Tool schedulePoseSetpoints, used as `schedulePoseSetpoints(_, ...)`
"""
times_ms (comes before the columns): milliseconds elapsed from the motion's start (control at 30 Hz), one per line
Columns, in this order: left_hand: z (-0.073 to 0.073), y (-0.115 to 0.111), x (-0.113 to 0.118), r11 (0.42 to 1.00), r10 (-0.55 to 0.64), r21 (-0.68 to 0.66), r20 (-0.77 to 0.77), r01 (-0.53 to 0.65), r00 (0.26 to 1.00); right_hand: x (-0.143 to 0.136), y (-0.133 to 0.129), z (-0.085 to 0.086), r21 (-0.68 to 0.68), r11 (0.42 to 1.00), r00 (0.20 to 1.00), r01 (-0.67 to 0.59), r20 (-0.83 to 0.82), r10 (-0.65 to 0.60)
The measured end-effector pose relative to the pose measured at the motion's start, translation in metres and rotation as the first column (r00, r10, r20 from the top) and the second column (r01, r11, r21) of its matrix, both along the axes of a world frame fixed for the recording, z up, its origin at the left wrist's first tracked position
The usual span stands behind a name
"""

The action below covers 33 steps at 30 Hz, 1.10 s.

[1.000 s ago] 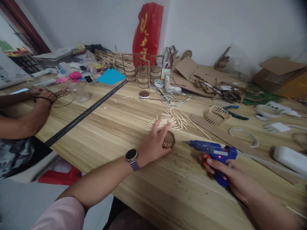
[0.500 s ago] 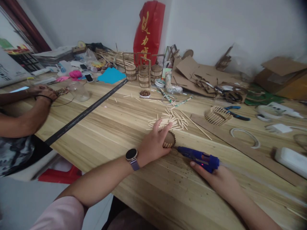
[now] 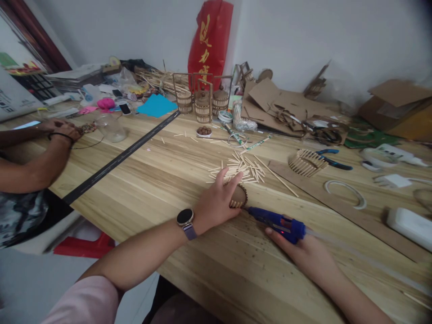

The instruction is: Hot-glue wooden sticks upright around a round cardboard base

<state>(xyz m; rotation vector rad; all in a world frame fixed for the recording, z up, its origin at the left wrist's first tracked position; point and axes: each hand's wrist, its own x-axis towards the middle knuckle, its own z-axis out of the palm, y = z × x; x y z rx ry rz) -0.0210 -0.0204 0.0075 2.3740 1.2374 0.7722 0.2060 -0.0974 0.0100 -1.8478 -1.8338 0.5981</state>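
Observation:
My left hand [image 3: 218, 200] is closed round the near side of a small round brown basket [image 3: 239, 196] with short sticks along its rim; part of the basket is hidden by the fingers. In my right hand [image 3: 303, 249] is a blue glue gun [image 3: 278, 221], its nozzle at the basket's lower edge, close to my left thumb. A small red light glows on the gun. Just beyond the basket lies a loose pile of short wooden sticks [image 3: 251, 170].
Right of the pile are a cardboard strip [image 3: 337, 210], a slatted ring [image 3: 308, 163], blue-handled pliers [image 3: 332, 159] and a white ring [image 3: 344, 194]. Small handled baskets [image 3: 203, 110] stand at the back. A co-worker's hands [image 3: 64, 129] are at the left, near a clear jar [image 3: 111, 128].
The glue gun has shifted slightly left, its nozzle now closer to the basket's edge. My left hand and the basket stay almost still.

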Motion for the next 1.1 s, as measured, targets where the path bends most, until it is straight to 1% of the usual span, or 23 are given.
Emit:
schedulePoseSetpoints(67,0.0005,0.0002,0.0,1.0,-0.002,-0.007,-0.004,0.002,1.0,-0.0011,0.0,0.001,-0.01,1.0,1.0,-0.004,0.009,0.004)
schedulePoseSetpoints(167,0.0015,0.0,-0.0001,1.0,-0.005,-0.008,-0.008,0.005,1.0,-0.0005,-0.0003,-0.0018,-0.05,0.998,0.999,0.038,0.036,-0.036)
schedulePoseSetpoints(233,0.0018,-0.0003,0.0,1.0,-0.002,-0.014,-0.011,0.002,1.0,0.0005,-0.0006,-0.0043,-0.053,0.997,0.997,0.06,0.053,-0.057)
schedulePoseSetpoints(400,0.0015,-0.0011,0.0002,1.0,0.01,-0.015,-0.019,-0.011,1.0,0.0019,-0.0006,-0.0066,-0.017,1.0,0.999,0.022,0.042,-0.022)
schedulePoseSetpoints(600,0.0021,-0.0008,-0.0001,1.0,0.003,-0.002,-0.026,-0.004,1.0,0.0019,-0.0003,-0.0076,0.019,1.0,0.999,0.016,0.028,-0.016)
schedulePoseSetpoints(867,0.0015,-0.0001,0.0002,1.0,-0.005,-0.009,-0.01,0.005,1.0,-0.0003,-0.0011,-0.006,0.009,0.999,0.998,0.034,0.044,-0.035)
schedulePoseSetpoints(1100,0.0008,0.0,-0.0001,1.0,-0.005,0.004,-0.007,0.005,1.0,-0.0016,-0.0014,-0.0041,0.025,1.0,0.999,0.018,0.028,-0.018)
